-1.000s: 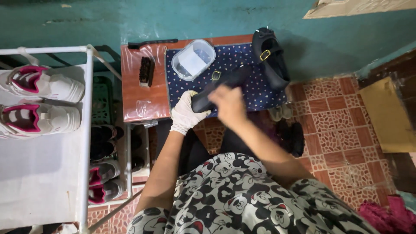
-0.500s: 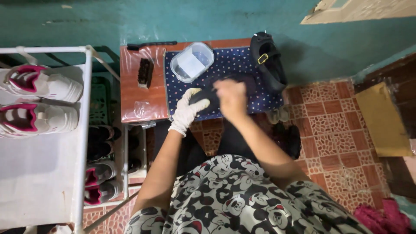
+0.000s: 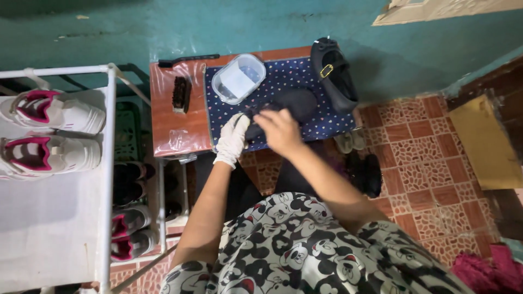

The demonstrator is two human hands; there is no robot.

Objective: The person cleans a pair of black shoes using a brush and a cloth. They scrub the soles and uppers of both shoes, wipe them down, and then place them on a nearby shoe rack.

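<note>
- Since half a second ago the bare right hand (image 3: 280,130) has slid from the black shoe's (image 3: 283,109) middle toward its near end, and the shoe now lies more fully in view across the mat (image 3: 294,81).
- The black shoe rests on the dotted blue mat, toe pointing toward the far right, on the small red-brown table (image 3: 174,120).
- The gloved left hand (image 3: 231,139) (white glove, fingers curled) grips the shoe's near end from the left side.
- The right hand presses on the shoe from above with fingers drawn together; whether they pinch a cloth or tool cannot be told.
- A clear plastic tub (image 3: 238,78) stands on the mat's far left corner, just beyond the hands.
- A second black shoe (image 3: 333,73), with a gold buckle, sits at the mat's right edge against the teal wall (image 3: 218,27).
- A dark brush (image 3: 181,93) lies on the table's plastic-covered left part, apart from the mat; a black long-handled tool (image 3: 188,59) lies along the far edge.
- To the left, a white rack (image 3: 109,163) carries two white-and-pink sneakers (image 3: 49,130) on top, with more footwear below.
- Patterned red tiles (image 3: 425,152) cover the floor on the right.
</note>
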